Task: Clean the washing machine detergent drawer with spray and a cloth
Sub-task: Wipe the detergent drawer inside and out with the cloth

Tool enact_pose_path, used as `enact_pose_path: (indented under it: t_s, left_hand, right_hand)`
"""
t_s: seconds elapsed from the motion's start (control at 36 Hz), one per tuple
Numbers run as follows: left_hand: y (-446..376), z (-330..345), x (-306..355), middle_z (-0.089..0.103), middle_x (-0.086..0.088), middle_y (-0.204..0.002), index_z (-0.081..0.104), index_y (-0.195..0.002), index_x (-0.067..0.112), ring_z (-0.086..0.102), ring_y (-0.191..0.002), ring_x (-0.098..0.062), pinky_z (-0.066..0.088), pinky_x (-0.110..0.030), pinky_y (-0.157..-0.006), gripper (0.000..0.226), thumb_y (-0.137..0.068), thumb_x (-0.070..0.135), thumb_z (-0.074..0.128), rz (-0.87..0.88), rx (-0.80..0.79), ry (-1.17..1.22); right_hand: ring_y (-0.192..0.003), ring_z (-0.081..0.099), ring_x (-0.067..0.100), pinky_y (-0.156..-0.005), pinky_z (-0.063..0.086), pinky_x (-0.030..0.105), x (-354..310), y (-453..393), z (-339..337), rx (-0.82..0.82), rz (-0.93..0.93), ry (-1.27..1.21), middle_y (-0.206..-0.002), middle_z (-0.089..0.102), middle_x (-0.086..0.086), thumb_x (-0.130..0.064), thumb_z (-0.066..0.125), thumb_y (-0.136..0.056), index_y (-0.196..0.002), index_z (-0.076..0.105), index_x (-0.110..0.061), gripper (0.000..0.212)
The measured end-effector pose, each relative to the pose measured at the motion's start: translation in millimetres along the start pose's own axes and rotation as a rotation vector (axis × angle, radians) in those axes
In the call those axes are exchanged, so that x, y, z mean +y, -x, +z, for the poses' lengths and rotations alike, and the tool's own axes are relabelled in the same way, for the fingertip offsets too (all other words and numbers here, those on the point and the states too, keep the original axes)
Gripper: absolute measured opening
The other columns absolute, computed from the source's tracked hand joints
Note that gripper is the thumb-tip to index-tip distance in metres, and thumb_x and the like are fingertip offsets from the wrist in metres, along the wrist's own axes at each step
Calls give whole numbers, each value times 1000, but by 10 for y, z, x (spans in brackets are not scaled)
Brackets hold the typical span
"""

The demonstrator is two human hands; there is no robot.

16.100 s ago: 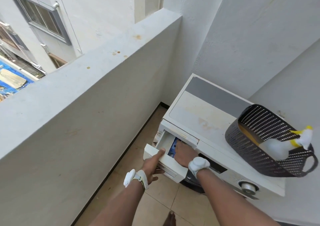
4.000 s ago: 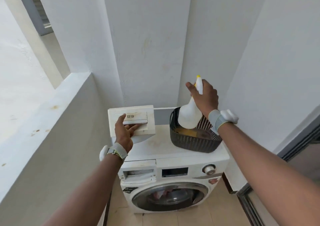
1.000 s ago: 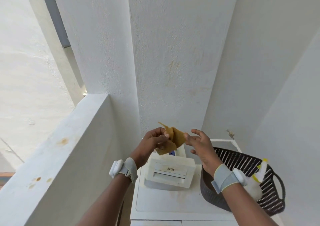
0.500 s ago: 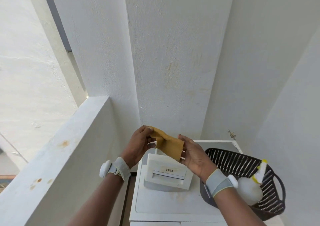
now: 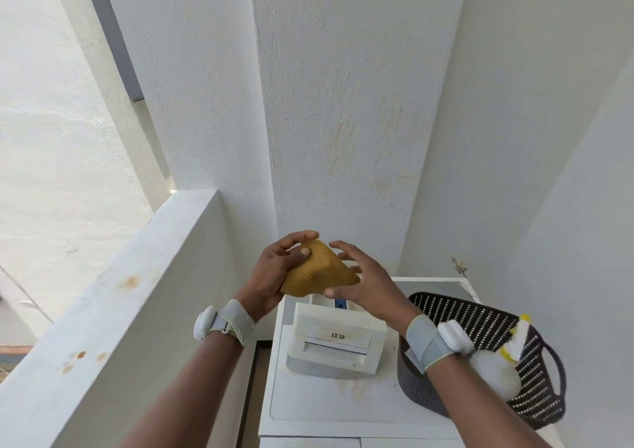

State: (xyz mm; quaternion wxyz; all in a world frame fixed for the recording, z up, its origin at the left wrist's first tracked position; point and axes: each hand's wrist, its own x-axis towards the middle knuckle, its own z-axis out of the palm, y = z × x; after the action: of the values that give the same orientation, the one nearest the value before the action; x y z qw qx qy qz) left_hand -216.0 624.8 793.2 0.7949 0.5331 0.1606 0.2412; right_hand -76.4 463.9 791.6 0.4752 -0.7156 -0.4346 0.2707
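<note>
The left hand is gripping a folded yellow cloth in the air, fingers curled around its left side. The right hand is touching the cloth's right corner, fingers seemingly spread. Below, the detergent drawer is lying on the washing machine top. The spray bottle is sitting inside a dark basket.

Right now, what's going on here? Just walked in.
A person is cleaning a washing machine's detergent drawer, which is pulled out and sits on top of the machine. The left hand grips a folded yellow cloth held above the drawer, while the right hand touches the cloth's other edge with its fingers spread. The spray bottle lies in the dark basket to the right. The cloth is not touching the drawer.
</note>
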Motion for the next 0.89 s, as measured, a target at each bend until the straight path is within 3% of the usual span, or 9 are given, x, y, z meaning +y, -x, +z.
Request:
enact_pose_path:
  t_s: [0.08,0.14,0.25,0.42,0.53,0.64,0.72,0.81,0.89]
  left_hand:
    - [-34,-44,62,72,-17,-124,70,-131,5,70,-104,-28,63,-37,-87,40,-92,1,68,-70,-53,87]
    - [-32,-73,110,73,-18,-118,70,-131,4,70,-102,-28,63,-36,-86,47,-85,-3,73,-83,-70,50]
    - [-32,-106,149,69,-11,-111,76,-121,11,66,-98,-27,60,-34,-85,47,-77,-1,86,-39,-34,-385]
    - [-106,-66,135,73,0,-84,80,-88,21,68,-82,-20,56,-29,-69,9,-84,26,87,125,2,-955]
    - [-183,14,178,63,-9,-107,78,-87,20,64,-96,-26,57,-33,-79,14,-87,31,85,99,-73,-941]
    - [-221,4,60,64,-3,-119,75,-103,20,64,-108,-23,58,-36,-87,24,-87,36,85,70,-92,-843]
    - [-214,-174,-186,57,2,-137,64,-132,23,54,-125,-17,48,-34,-100,61,-81,43,89,14,-51,-897]
    - [-121,-423,-523,48,1,-148,43,-154,19,46,-134,-18,41,-34,-111,98,-74,43,94,-185,-134,-1014]
    - [-12,-629,-910,55,2,-133,50,-145,15,54,-129,-25,45,-32,-106,89,-71,29,97,-271,-120,-1116]
  right_hand:
    - [-106,68,21,-87,61,37,-50,-47,-13,-14,-20,-48,-121,66,4,-19,91,-76,-137,51,-57,82]
    - [-95,72,19,-84,62,38,-75,-67,-20,69,-6,17,-107,74,3,-17,85,-82,-128,64,-48,59]
    - [-91,70,10,-82,55,31,-123,-114,-126,114,26,243,-94,77,-8,-22,74,-93,-102,81,-27,13]
    - [-100,69,14,-97,56,42,-168,-149,-207,20,94,312,-104,76,-6,-25,66,-99,-110,78,-25,16]
    - [-108,64,16,-86,51,30,-236,-104,-110,-35,78,303,-121,64,-10,-43,77,-90,-138,56,-36,53]
    - [-77,68,20,-68,53,34,-84,-101,-17,155,102,433,-80,71,-1,-30,79,-87,-84,72,-24,9]
    - [-70,63,27,-56,40,32,126,-63,23,373,146,457,-69,63,4,-15,61,-93,-70,57,-16,23]
    - [-74,61,30,-58,39,32,347,27,97,477,201,505,-80,67,9,-4,47,-93,-91,62,-17,19]
    - [-89,65,35,-69,50,36,529,82,246,491,254,607,-102,71,13,-6,46,-94,-139,56,-23,49]
